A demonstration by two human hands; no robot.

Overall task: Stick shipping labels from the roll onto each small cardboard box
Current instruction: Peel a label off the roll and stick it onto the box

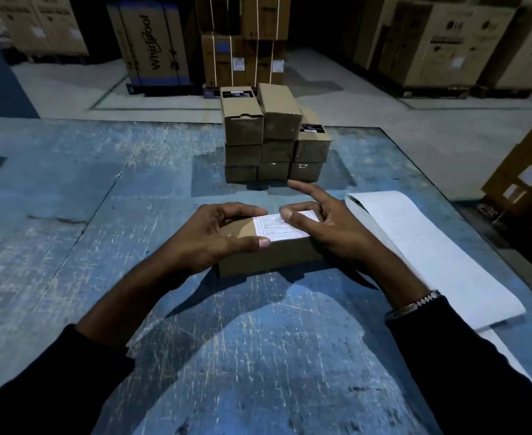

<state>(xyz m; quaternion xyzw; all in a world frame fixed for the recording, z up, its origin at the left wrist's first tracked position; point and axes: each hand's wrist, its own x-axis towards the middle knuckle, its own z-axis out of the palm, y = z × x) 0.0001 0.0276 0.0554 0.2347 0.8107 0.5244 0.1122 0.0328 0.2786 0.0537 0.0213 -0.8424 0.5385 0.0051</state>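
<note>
A small cardboard box [271,257] lies flat on the blue table [70,221] right in front of me. A white printed label [277,229] sits on its top, toward the right. My left hand [214,235] grips the box's left end, fingers over the far edge and thumb on the near edge. My right hand [324,224] rests on the box's right end, its thumb pressing on the label and its index finger lifted straight. The label strip [421,246] from the roll lies unrolled on the table to the right of my right hand.
A stack of several small cardboard boxes [274,139] stands on the table just beyond the box; two carry dark labels. Large appliance cartons [154,45] line the concrete floor behind. The table's right edge runs close beside the label strip.
</note>
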